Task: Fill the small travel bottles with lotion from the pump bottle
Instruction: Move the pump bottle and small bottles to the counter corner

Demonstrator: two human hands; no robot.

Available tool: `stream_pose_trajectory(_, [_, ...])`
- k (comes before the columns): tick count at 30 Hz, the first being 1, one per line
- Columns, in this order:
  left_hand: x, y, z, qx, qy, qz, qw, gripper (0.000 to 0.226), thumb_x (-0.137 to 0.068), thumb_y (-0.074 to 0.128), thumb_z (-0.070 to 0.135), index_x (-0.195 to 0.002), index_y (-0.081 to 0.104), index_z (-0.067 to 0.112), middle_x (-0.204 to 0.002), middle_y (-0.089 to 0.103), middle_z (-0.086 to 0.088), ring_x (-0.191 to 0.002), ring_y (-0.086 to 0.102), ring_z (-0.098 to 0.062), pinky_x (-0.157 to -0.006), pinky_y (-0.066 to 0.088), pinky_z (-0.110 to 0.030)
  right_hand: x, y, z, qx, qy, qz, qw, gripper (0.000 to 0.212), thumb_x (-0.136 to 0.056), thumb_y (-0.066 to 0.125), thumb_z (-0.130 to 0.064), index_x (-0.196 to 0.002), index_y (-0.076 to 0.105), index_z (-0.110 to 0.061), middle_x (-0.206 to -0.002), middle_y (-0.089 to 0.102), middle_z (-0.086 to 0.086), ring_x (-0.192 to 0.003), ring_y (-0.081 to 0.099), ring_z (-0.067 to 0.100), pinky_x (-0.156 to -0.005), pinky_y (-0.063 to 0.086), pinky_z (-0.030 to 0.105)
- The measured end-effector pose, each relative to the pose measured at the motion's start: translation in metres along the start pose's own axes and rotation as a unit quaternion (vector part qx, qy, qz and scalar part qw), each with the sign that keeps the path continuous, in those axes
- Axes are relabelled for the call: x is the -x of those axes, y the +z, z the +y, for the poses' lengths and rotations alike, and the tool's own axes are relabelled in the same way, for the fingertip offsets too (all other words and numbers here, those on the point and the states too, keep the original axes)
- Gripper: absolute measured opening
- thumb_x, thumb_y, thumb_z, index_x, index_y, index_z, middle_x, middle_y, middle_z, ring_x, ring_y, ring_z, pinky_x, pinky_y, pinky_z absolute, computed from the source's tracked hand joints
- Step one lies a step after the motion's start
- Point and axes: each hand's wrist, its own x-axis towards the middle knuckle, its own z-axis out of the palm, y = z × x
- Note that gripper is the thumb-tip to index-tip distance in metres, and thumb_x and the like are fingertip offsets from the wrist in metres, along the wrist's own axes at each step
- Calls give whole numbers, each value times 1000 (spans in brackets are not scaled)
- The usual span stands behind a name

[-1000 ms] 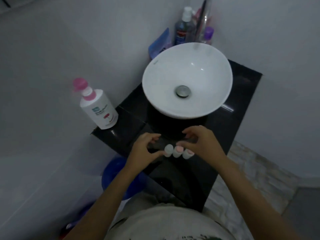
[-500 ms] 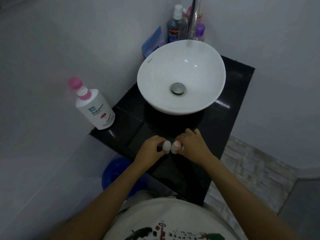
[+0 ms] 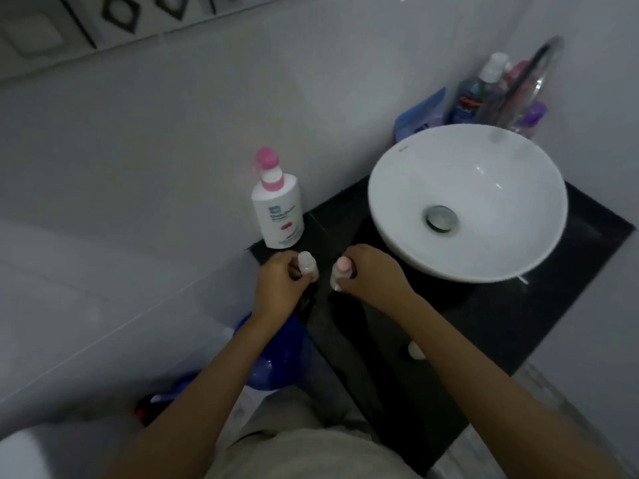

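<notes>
Barely started, by the look of it: no lotion is being pumped and both hands are only gripping bottles. Left hand [image 3: 276,285] is wrapping its fingers round a small translucent white-capped travel bottle [image 3: 307,266], holding it over the front left corner of the glossy black tabletop [image 3: 501,323], just in front of the white pump bottle with pink pump head [image 3: 278,209]. Right hand [image 3: 371,273] is gripping a small travel bottle with pale pink cap [image 3: 340,269] just beside the first, the two bottles near but apart. Caps seem on, so opening, pumping and closing are all left, I'd judge. A third small whitish bottle [image 3: 415,350] is standing further right on the tabletop, partly hidden by the right forearm. Held bottles are roughly upright, long axes vertical, caps facing the camera. Pump bottle is standing upright, untouched, nozzle direction unclear. White round basin [image 3: 466,202] is sitting to the right.
</notes>
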Motion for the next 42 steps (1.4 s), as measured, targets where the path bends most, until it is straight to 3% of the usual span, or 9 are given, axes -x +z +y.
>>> stream_pose_trajectory(4, [-17,-7,-13,-19,-32,40,999,23,-76,76,19,-96,65,13,-93,66,-5,-82,62,-17,-74,53,-32,-53,9,-12,-5,-23,-17,1000,30,-80,65,-24,-103,58,-6,-108,61,11,-97,59,24,-81,47,33])
stream_pose_trajectory(13, [-30,-3,-27,-30,-84,73,993,21,-77,74,16,-95,66,7,-93,67,-11,-82,62,-21,-72,51,-33,-103,41,-21,-12,-50,-46,998,22,-80,63,-16,-97,57,-5,-106,59,15,-94,60,30,-76,47,34])
stream_pose_trajectory(28, [-38,-4,-25,1,-76,70,995,25,-78,74,13,-102,65,12,-97,67,-8,-84,62,-19,-78,53,-34,-115,52,-21,22,-50,-41,998,22,-81,60,-10,-102,55,-3,-107,58,18,-94,60,34,-76,49,37])
stream_pose_trajectory(42, [-31,-7,-30,-21,-69,61,996,37,-75,77,18,-109,63,14,-105,67,-8,-89,63,-20,-81,54,-36,-110,52,-15,22,-59,-27,998,22,-84,60,-19,-103,57,-9,-103,61,14,-91,61,29,-81,53,43])
